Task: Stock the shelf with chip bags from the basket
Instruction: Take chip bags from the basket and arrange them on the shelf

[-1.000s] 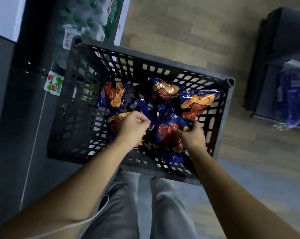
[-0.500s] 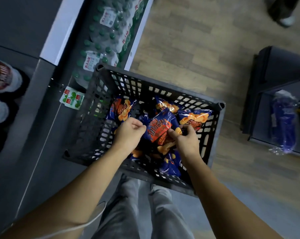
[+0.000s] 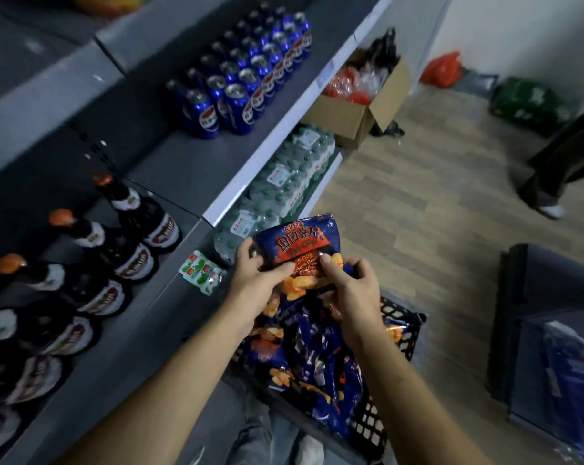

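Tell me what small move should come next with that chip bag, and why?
Probably swing the chip bag left toward the bare stretch of the shelf beside the blue cans. The left hand and right hand both grip it above the basket, so it seems ready to place.

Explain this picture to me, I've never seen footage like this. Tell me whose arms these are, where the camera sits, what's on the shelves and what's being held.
There is no machine here. The arms belong to a person who wears a camera on the head, so you look forward and down as they do. The left hand and right hand both grip one blue chip bag, held above a black basket that holds more bags. To the left is a grey shelf with blue cans and dark bottles. Packs of water bottles sit below it. Further off is an open cardboard box.
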`<move>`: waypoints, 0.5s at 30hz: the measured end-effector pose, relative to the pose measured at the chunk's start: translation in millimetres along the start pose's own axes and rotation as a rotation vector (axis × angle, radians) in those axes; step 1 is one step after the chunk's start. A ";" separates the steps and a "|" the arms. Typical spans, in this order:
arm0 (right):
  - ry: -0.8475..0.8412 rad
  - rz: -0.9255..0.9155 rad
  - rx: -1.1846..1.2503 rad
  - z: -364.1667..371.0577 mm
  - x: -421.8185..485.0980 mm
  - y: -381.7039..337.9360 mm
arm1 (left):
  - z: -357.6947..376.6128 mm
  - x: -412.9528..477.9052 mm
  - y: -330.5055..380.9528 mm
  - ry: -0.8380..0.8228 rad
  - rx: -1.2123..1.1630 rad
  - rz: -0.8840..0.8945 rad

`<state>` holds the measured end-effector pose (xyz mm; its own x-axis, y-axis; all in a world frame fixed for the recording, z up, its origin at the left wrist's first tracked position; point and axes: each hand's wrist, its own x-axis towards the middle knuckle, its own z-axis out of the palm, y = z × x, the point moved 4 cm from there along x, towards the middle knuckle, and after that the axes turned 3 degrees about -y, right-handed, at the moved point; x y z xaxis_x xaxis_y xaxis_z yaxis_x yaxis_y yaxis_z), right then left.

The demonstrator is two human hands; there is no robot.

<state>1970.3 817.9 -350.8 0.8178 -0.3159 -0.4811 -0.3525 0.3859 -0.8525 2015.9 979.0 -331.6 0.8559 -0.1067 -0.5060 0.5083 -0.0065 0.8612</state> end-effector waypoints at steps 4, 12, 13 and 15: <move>-0.177 -0.051 0.068 41.1 -16.6 -43.5 | -25.9 -33.2 52.9 0.078 -0.057 0.159; -0.514 -0.114 0.193 147.5 -66.4 -113.6 | -107.4 -113.4 145.4 0.336 -0.149 0.479; -0.547 -0.126 0.191 161.9 -74.6 -119.8 | -118.1 -122.7 153.7 0.352 -0.165 0.516; -0.619 -0.160 0.157 196.6 -94.2 -132.3 | -145.4 -144.4 171.0 0.400 -0.197 0.581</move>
<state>2029.4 967.0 -152.6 0.9817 0.1594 -0.1042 -0.1725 0.5120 -0.8415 1993.0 1137.9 -118.4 0.9427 0.3331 0.0186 -0.0631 0.1234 0.9903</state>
